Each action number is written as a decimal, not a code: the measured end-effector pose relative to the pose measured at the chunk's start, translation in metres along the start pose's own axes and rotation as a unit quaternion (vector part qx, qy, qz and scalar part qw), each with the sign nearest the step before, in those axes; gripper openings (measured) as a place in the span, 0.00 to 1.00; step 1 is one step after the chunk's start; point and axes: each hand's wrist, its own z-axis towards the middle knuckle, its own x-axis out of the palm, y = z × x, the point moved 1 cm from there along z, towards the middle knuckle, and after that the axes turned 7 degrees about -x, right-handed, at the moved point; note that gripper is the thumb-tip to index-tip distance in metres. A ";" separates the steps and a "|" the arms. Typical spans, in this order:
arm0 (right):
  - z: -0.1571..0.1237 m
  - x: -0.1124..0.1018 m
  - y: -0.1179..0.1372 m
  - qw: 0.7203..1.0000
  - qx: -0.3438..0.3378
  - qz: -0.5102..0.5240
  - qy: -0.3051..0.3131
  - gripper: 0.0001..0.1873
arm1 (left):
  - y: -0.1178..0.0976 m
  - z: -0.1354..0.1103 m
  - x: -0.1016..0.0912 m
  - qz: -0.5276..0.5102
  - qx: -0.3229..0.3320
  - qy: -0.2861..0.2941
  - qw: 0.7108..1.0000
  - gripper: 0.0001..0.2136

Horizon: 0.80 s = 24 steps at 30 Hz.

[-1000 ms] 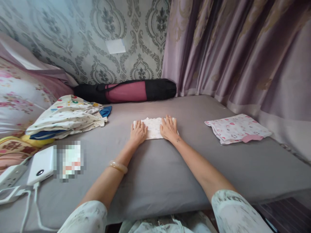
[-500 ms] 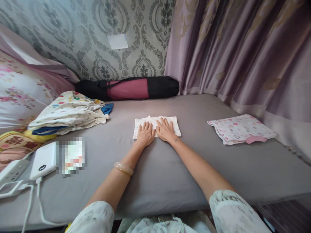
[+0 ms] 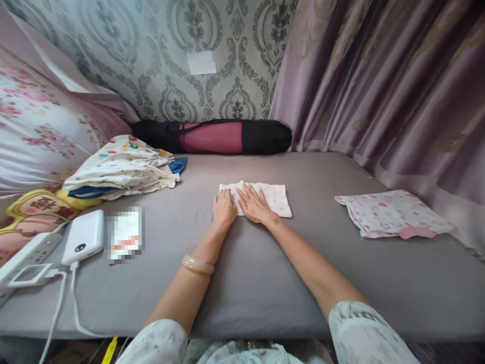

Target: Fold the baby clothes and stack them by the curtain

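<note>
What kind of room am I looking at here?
Probably a bedroom in a home: a grey sheet covers what looks like a bed, a floral pillow or cushion sits at the left, and long purple curtains hang at the right.

Soft, even, slightly dim light covers the bed point(image 3: 303, 283), with faint shadows near the arms point(image 3: 306, 253). A bluish haze tints the wall point(image 3: 151, 45) at upper left; the curtain point(image 3: 379, 76) has dark folds. The bangle point(image 3: 198, 265) catches a small highlight. The cloth's point(image 3: 278, 194) print looks soft. Wide-angle stretch bends the edges; coarse pixels mask one patch point(image 3: 126, 235).
</note>
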 end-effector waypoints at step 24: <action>0.005 -0.001 0.008 0.998 -0.038 0.011 0.043 0.28 | 0.011 0.009 -0.004 -0.131 -0.027 -0.047 0.990 0.24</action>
